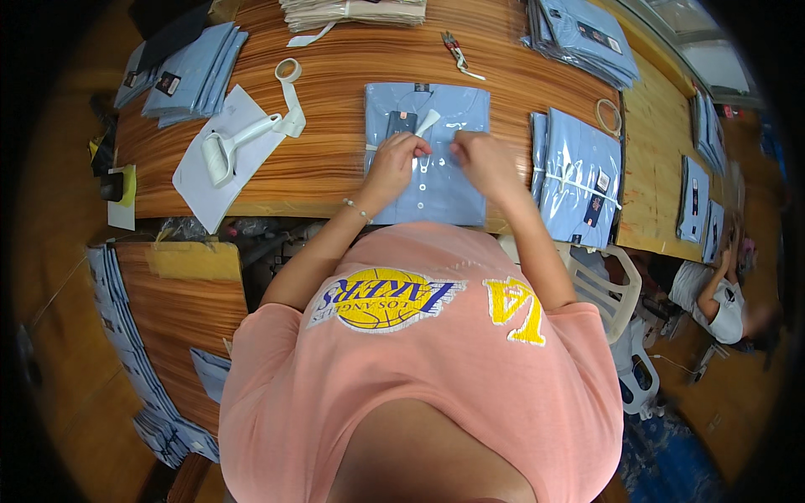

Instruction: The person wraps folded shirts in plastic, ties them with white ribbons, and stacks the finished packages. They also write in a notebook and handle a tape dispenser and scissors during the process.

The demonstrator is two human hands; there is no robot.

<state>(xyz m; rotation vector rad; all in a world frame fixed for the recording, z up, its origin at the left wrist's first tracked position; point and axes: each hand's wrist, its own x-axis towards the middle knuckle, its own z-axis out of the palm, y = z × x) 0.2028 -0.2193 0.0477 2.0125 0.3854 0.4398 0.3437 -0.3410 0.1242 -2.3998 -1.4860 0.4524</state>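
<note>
The fingers of the left hand (392, 165) are curled, their tips drawn together beside a white strip (428, 122); whether they pinch it, I cannot tell. The right hand (484, 162) is bent in from the other side, fingers mostly folded, a small gap between the two hands; whether it grips anything is hidden.

Beneath both lies a folded blue shirt (454, 194) in clear wrapping, buttons up, at the near edge of the wooden table (327, 180). A dark tag (397, 122) lies on it, partly behind the left hand. Just to its right is a bundle of shirts (579, 159) bound with a white band. On the left, a white roller (220, 159) rests on a paper sheet (194, 189), near a partly unwound roll of tape (288, 70). Beyond the shirt lie small snips (454, 51). More shirts are stacked at the far left (194, 71) and far right corners. Another person (723, 307) is at the lower right.
</note>
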